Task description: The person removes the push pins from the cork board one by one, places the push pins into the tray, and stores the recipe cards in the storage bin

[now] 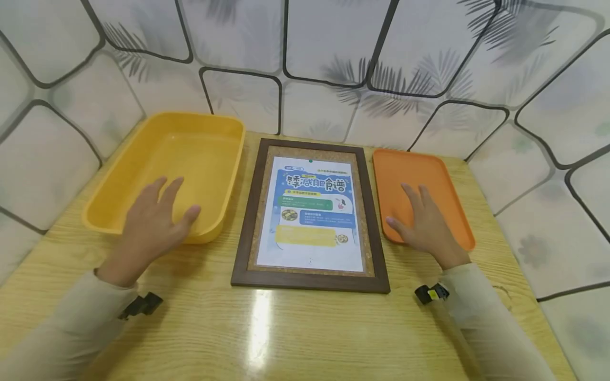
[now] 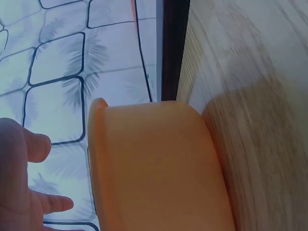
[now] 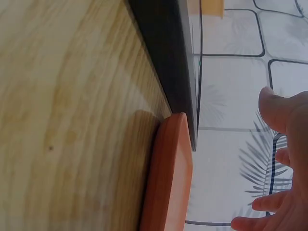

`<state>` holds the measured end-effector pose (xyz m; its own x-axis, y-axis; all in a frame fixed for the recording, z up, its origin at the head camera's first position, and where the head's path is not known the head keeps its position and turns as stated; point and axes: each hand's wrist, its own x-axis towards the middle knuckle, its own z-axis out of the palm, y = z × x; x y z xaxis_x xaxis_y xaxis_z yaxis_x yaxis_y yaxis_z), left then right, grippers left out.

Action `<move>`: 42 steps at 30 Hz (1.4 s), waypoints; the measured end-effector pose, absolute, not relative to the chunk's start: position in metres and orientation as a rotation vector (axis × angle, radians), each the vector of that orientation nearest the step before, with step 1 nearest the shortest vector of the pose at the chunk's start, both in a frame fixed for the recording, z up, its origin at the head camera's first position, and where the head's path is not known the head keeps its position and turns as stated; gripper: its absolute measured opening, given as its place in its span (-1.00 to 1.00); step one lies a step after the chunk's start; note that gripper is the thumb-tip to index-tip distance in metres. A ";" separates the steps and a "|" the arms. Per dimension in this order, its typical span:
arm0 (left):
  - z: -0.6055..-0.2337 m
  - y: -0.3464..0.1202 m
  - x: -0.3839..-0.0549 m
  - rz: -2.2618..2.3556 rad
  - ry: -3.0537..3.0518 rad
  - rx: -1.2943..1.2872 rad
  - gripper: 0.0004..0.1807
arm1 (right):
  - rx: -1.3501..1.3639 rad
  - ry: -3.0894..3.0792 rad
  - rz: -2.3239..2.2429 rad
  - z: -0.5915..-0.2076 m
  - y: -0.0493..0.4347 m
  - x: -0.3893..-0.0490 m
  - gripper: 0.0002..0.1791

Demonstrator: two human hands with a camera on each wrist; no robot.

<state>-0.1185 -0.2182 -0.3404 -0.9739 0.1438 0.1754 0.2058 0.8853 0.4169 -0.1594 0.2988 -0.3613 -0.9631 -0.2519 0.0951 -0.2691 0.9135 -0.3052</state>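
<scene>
My left hand (image 1: 154, 222) hovers over the near side of a deep yellow bin (image 1: 229, 180), its fingers spread and holding nothing. In the left wrist view the bin's outer wall (image 2: 154, 163) stands beside that hand (image 2: 19, 178), with a gap between them. On the other side, my right hand (image 1: 424, 225) is held over a shallow orange tray (image 1: 414, 169), fingers apart and nothing in them. The right wrist view has the tray's side (image 3: 166, 178) below and apart from the hand (image 3: 288, 168). Both containers hold nothing visible.
Between the containers lies a brown-framed cork board (image 1: 311, 280) with a printed poster (image 1: 312, 256) on it. All rest on a light wooden table (image 1: 305, 338). Patterned panels (image 1: 324, 32) enclose the back and both sides. A dark band (image 1: 431, 293) is at the right wrist.
</scene>
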 end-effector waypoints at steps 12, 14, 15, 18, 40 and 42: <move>-0.340 -0.207 -0.119 -0.839 -2.863 -0.333 -0.23 | 0.506 -2.893 0.617 -0.363 0.291 -0.173 -0.12; -0.340 -0.205 -0.120 -0.860 -2.854 -0.351 -0.23 | 0.517 -2.881 0.627 -0.363 0.289 -0.176 -0.13; -0.340 -0.204 -0.120 -0.871 -2.849 -0.359 -0.24 | 0.523 -2.872 0.633 -0.362 0.288 -0.177 -0.14; -0.339 -0.202 -0.121 -0.899 -2.832 -0.385 -0.25 | 0.544 -2.842 0.636 -0.362 0.285 -0.181 -0.15; -0.332 -0.179 -0.124 -1.080 -2.820 -0.422 -0.29 | 0.389 -2.908 0.810 -0.353 0.269 -0.200 -0.21; -0.331 -0.177 -0.124 -1.097 -2.828 -0.425 -0.29 | 0.401 -2.908 0.815 -0.353 0.268 -0.202 -0.21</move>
<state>-0.1242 -0.1775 -0.3314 -0.9585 0.2274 0.1716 0.2837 0.7057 0.6492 -0.2020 0.2679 -0.3531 -0.9609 -0.2257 0.1604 -0.2762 0.8225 -0.4972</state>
